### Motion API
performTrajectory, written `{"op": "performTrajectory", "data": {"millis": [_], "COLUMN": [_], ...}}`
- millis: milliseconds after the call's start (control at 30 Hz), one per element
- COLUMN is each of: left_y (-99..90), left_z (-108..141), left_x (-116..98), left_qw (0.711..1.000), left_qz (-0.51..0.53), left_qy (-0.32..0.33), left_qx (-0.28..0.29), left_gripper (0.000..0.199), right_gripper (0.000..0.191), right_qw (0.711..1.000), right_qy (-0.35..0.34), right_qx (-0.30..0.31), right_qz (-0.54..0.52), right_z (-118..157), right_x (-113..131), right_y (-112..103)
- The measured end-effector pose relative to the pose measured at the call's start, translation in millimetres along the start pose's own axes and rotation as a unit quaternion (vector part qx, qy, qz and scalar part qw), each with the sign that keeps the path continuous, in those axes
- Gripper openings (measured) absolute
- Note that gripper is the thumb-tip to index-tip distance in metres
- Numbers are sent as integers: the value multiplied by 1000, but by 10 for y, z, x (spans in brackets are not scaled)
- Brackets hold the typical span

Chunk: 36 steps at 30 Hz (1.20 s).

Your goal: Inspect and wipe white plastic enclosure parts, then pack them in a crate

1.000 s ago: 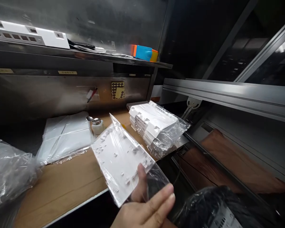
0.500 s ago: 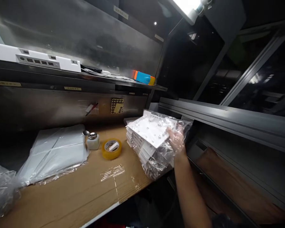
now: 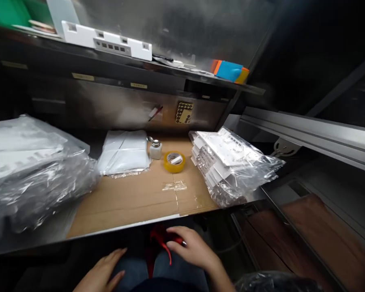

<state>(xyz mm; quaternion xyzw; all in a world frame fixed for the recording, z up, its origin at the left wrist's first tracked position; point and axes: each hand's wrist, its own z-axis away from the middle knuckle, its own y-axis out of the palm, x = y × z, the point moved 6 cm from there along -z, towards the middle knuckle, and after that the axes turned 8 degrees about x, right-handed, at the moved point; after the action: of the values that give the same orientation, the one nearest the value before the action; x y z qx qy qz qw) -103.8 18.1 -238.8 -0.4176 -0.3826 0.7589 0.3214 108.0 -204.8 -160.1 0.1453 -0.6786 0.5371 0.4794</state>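
Observation:
My left hand (image 3: 105,269) hovers low over my lap, below the table's front edge, its fingers stretched out and holding nothing. My right hand (image 3: 193,245) is also over my lap, thumb and fingers apart around a red object (image 3: 164,240) with a small silver end and a curved strip. Whether the hand touches it is unclear. Up on the right of the table, a stack of white plastic panels (image 3: 223,150) lies in a clear plastic bag, with neither hand on it.
A cardboard sheet (image 3: 134,202) covers the tabletop. On it are yellow tape (image 3: 174,166), a small white bottle (image 3: 155,151) and flat white bags (image 3: 124,152). Bagged white parts (image 3: 33,170) fill the left. A shelf holds a white housing (image 3: 109,44) and a blue-orange block (image 3: 229,71).
My right hand has let go of the bagged panels and moved down to my lap. My left hand has come into view. The view has turned left and down.

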Motion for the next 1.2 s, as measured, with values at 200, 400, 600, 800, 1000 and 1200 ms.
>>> {"op": "performTrajectory", "data": {"millis": [200,400,600,800,1000,1200], "left_y": [-135,254,418,414,295,563], "left_z": [148,411,634,590,443,467], "left_x": [-351,-156,222,254,66,353], "left_qw": [1000,999,996,994,998,996], "left_qz": [14,35,46,41,54,68], "left_qy": [25,-5,-71,-90,-44,-59], "left_qx": [2,17,17,41,2,-14], "left_gripper": [63,66,73,80,77,72], "right_gripper": [36,54,63,49,23,25], "right_qw": [987,981,965,802,759,791], "right_qy": [104,140,146,217,270,278], "right_qx": [89,134,-98,-471,-477,-449], "right_qz": [84,15,-195,-295,-352,-308], "right_z": [-616,-397,634,1578,1365,800], "right_x": [-464,-767,-1367,-2296,-2846,-3080], "right_y": [1143,973,186,-521,-946,-1526]}}
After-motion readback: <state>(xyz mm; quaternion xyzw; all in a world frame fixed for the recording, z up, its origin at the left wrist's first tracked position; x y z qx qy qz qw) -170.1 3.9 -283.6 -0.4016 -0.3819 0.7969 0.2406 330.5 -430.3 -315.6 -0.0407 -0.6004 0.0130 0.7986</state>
